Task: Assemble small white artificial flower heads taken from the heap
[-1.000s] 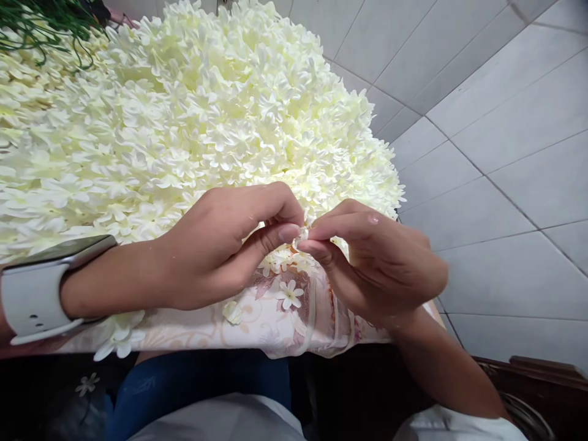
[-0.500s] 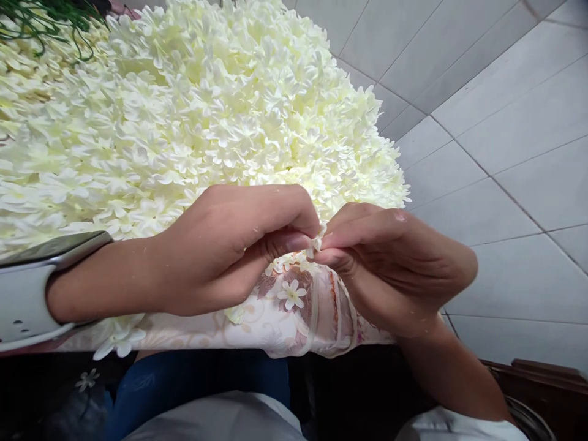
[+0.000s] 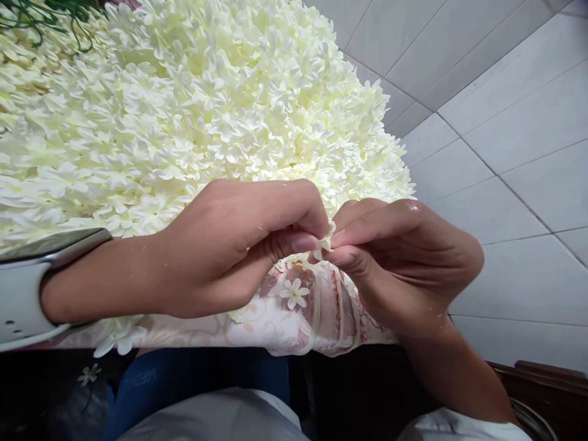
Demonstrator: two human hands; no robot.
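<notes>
Between my fingertips is a small white artificial flower (image 3: 324,244), mostly hidden by the fingers. My left hand (image 3: 243,245) pinches it between thumb and bent index finger, a watch (image 3: 50,257) with a pale strap on that wrist. From the other side my right hand (image 3: 404,263) grips the same flower with thumb and forefinger. Just beyond both hands rises a large heap of cream-white artificial flowers (image 3: 239,110). Below the fingers one loose flower (image 3: 294,294) lies on the patterned cloth (image 3: 193,331) at the table's near edge.
Green plastic stems (image 3: 41,18) lie at the far left. White wall tiles (image 3: 496,159) stand along the right side. Another flower (image 3: 120,335) hangs over the front edge, and one more (image 3: 89,374) is lower down by my leg. A dark wooden piece (image 3: 542,380) is at the lower right.
Both hands have shifted slightly to the right in the picture, still pinching the flower. A little more of the flower shows between the fingertips.
</notes>
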